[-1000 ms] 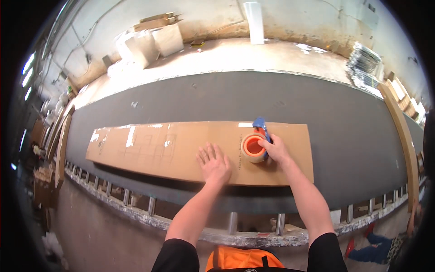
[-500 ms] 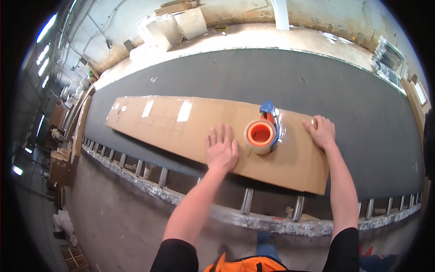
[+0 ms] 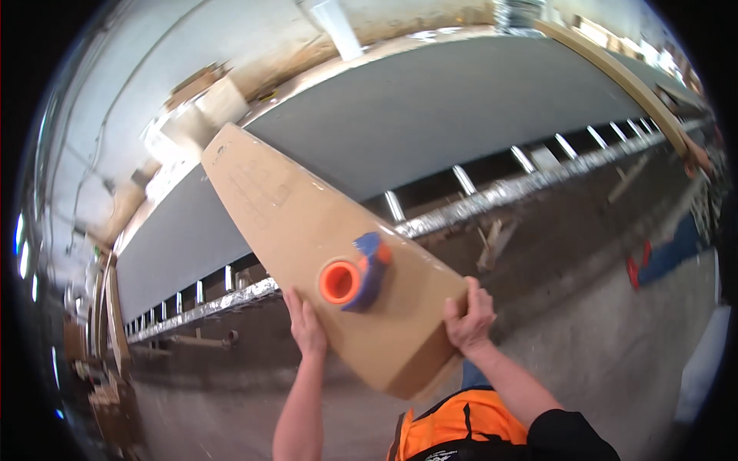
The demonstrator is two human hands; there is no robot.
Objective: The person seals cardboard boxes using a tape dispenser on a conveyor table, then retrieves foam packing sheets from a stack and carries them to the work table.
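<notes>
A long flat brown cardboard box (image 3: 292, 223) is lifted off the grey table, tilted, its near end toward me. My left hand (image 3: 306, 326) grips its left edge near the near end. On the right edge, my right hand (image 3: 469, 315) holds the same end. An orange and blue tape dispenser (image 3: 355, 276) rests on top of the box between my hands.
The long grey table (image 3: 430, 115) with a metal frame along its front edge (image 3: 492, 196) runs across the view. Cardboard boxes (image 3: 207, 104) are stacked behind it by the wall. Concrete floor (image 3: 615, 307) lies to the right, with a red and blue object (image 3: 653, 257) on it.
The box lay flat on the table with my hands on it; now both hands have gripped its end and lifted it off, and my view has swung to the right.
</notes>
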